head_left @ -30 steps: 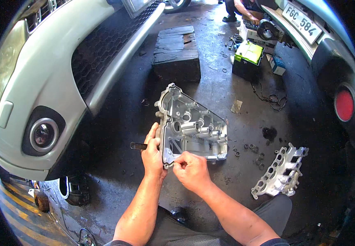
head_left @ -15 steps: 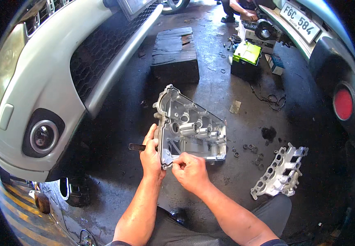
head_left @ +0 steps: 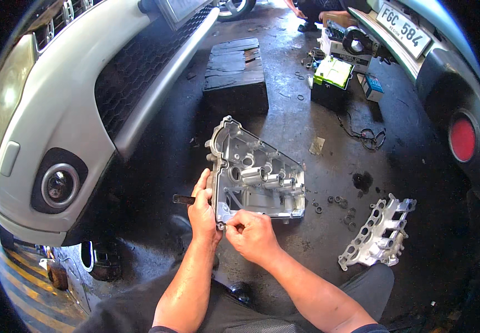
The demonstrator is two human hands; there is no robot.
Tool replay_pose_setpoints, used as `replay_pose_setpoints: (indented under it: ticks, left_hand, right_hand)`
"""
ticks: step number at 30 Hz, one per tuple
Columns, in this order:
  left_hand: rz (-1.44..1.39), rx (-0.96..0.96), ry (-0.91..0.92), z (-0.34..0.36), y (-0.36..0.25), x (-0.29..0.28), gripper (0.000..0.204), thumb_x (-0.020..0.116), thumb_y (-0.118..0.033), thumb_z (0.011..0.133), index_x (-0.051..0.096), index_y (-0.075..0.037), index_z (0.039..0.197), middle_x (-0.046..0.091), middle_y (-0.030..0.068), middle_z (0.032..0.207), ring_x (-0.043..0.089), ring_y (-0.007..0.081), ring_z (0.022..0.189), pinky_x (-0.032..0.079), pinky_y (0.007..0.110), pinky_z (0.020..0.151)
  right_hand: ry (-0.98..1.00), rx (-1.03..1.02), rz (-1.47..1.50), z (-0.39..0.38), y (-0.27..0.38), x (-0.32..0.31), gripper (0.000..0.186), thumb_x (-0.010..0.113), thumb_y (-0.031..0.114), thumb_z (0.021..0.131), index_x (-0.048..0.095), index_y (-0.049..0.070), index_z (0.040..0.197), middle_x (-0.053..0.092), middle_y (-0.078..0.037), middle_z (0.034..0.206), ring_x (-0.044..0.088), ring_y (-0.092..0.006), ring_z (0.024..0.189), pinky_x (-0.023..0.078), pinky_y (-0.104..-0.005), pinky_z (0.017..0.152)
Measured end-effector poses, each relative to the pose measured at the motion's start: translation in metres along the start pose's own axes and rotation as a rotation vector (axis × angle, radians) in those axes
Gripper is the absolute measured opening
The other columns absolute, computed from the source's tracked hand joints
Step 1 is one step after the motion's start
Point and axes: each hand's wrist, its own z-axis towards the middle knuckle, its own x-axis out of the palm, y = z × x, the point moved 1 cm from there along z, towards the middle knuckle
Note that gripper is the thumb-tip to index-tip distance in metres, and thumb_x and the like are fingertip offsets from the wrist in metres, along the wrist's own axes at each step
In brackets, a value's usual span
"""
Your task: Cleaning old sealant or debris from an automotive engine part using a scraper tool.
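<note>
Keep metal cover (head_left: 254,176) steady, gripped firmly at its edge by left hand (head_left: 201,213), working gently at near corner with right hand (head_left: 252,236) pinched, cannot tell on what.

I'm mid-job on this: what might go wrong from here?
The left hand grips the metal cover at one end, so the cover might tip or slip if that grip loosens.

The right hand pinches at the rim's near corner, hiding what its fingertips touch; any small piece there could be dropped unnoticed.

The silver manifold lies close to the right knee, so a shift in posture might knock it.
</note>
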Motion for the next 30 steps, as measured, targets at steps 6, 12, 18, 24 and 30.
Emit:
replay_pose_setpoints:
  ticks: [6,12,18,24,30]
  left_hand:
    - [-0.033,-0.007,0.032,0.005,0.000,-0.004,0.054,0.043,-0.004,0.093,0.055,0.001,0.146,0.056,0.0081,0.150,0.063,0.0153,0.118,0.050,0.030,0.101]
    - [-0.049,0.011,0.014,0.004,0.005,-0.005,0.054,0.044,-0.004,0.093,0.055,0.003,0.145,0.055,0.0088,0.152,0.063,0.0149,0.118,0.052,0.029,0.100]
    - [-0.013,0.001,0.009,0.000,0.000,0.004,0.054,0.045,-0.003,0.093,0.054,0.004,0.146,0.057,0.0081,0.150,0.066,0.0148,0.111,0.054,0.029,0.095]
    - [-0.041,0.033,0.018,0.007,0.002,-0.003,0.055,0.046,-0.005,0.093,0.053,0.003,0.147,0.058,0.0099,0.148,0.067,0.0156,0.111,0.054,0.030,0.095]
    - [0.006,0.021,-0.003,0.004,0.001,0.000,0.056,0.046,-0.005,0.093,0.054,0.002,0.147,0.059,0.0100,0.147,0.065,0.0160,0.115,0.052,0.029,0.098]
  right_hand:
    - [0.010,0.074,0.022,0.003,-0.004,0.000,0.007,0.073,0.004,0.081,0.070,-0.002,0.083,0.073,-0.012,0.076,0.067,-0.0143,0.064,0.054,-0.0308,0.061]
    - [-0.014,0.129,0.028,0.004,-0.012,-0.005,0.007,0.073,0.004,0.082,0.071,-0.002,0.083,0.073,-0.012,0.075,0.068,-0.0138,0.064,0.054,-0.0302,0.061]
    - [0.009,0.097,0.030,0.003,-0.010,-0.007,0.007,0.073,0.005,0.082,0.071,-0.001,0.083,0.073,-0.012,0.076,0.068,-0.0146,0.064,0.054,-0.0298,0.063]
    - [0.044,0.060,0.049,0.004,0.001,-0.002,0.005,0.073,0.004,0.081,0.070,-0.001,0.082,0.071,-0.011,0.074,0.067,-0.0157,0.065,0.053,-0.0310,0.062]
    - [-0.003,0.011,0.014,0.002,-0.008,-0.002,0.006,0.074,0.003,0.080,0.070,-0.001,0.081,0.071,-0.011,0.075,0.066,-0.0153,0.063,0.053,-0.0308,0.060]
